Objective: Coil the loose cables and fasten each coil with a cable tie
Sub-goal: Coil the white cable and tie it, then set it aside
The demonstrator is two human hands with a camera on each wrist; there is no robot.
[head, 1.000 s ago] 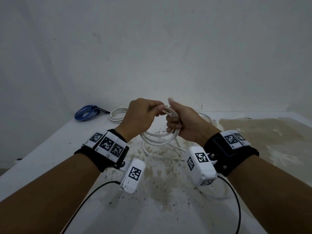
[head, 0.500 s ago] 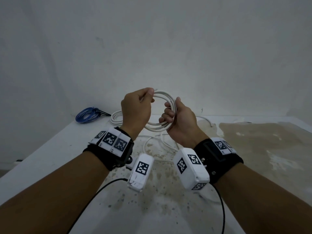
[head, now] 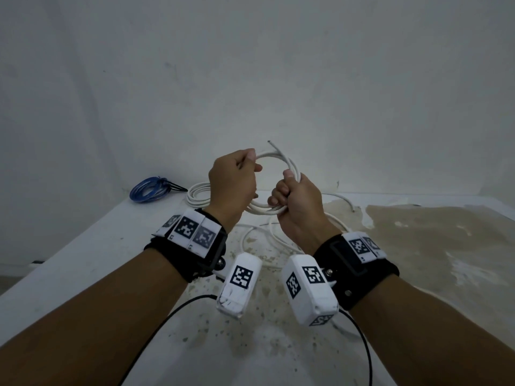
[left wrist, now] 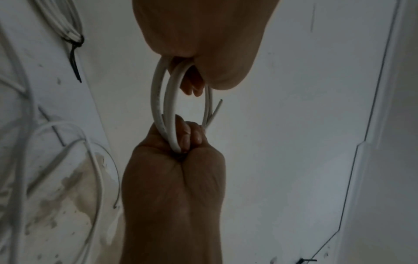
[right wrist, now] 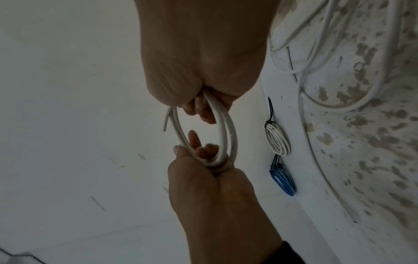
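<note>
**Coil raised off the table, both fists on it**

Since a second ago both my hands have lifted the round coil of white plastic cable from low over the table up in front of the wall, and its cut end now sticks up free above the loop. My left hand curls around the coil's left side, fingers wrapped over the strands. My right hand grips the right side in a closed fist, strands running through it. From the coil, loose white cable trails down onto the stained white table between my wrists. At the table's far edge lies a tied white cable coil cinched with a black cable tie, and just beside it a tied blue cable coil near the wall.
</note>
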